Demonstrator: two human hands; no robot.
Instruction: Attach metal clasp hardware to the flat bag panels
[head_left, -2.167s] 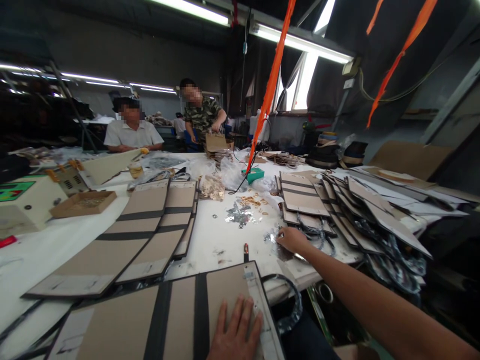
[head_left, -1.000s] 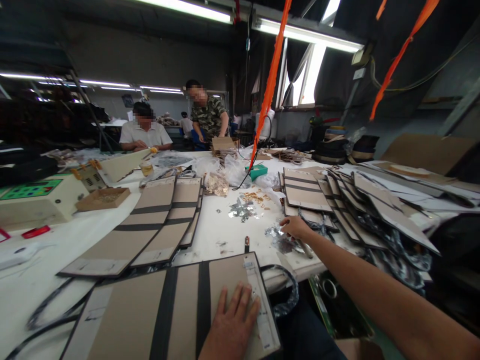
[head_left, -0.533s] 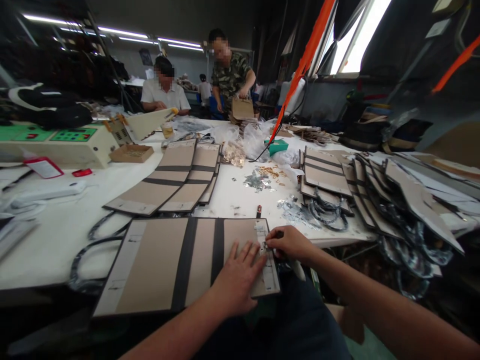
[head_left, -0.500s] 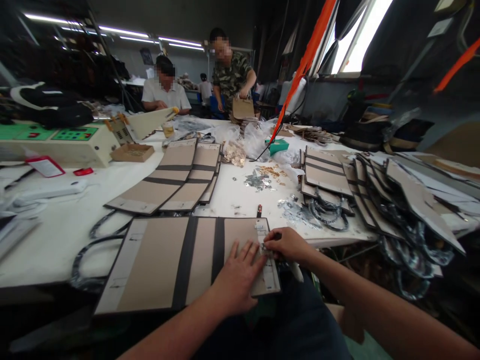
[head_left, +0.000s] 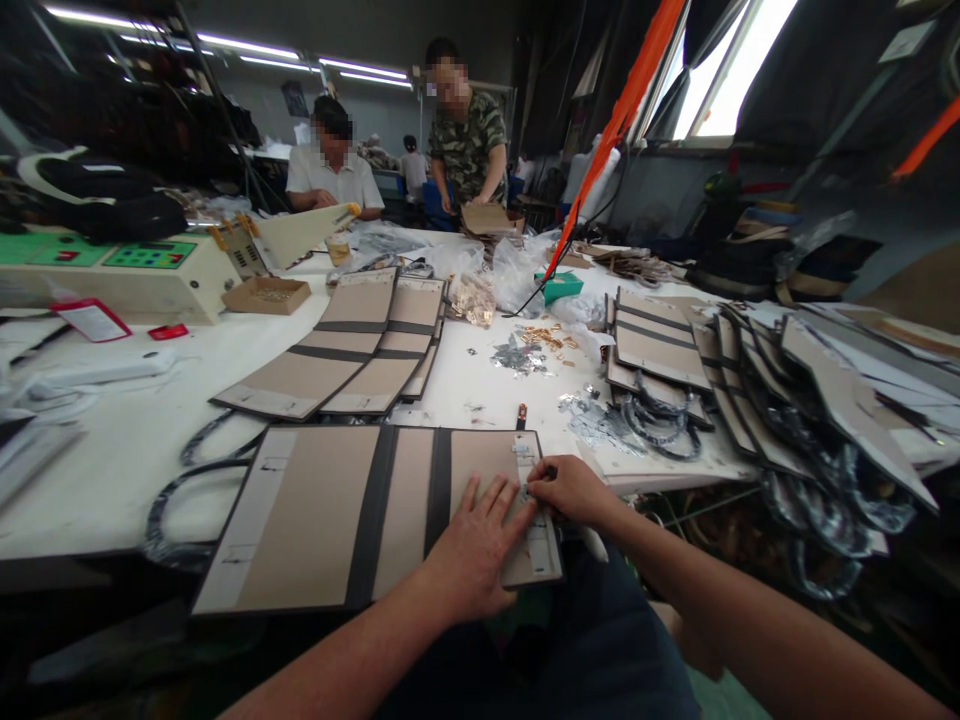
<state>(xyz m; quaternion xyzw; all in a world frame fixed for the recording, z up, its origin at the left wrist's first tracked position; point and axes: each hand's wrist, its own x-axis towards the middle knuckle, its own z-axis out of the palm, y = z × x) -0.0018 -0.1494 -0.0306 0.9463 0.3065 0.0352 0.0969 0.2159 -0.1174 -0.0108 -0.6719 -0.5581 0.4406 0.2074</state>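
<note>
In a dim room (head_left: 660, 210), my left hand (head_left: 474, 550) lay splayed on the tan panel (head_left: 307, 520); my right hand (head_left: 574, 488) pinched something tiny (head_left: 526, 491) there; beyond the fingers, metal pieces (head_left: 517, 357) and stacked panels (head_left: 304, 372) crowded the white table (head_left: 457, 392).

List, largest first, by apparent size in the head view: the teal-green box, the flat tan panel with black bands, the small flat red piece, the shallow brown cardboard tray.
1. Tan panel
2. Cardboard tray
3. Teal-green box
4. Red piece

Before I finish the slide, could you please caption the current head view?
Left hand flat on a panel, right hand pinching at its pale end strip.
</note>
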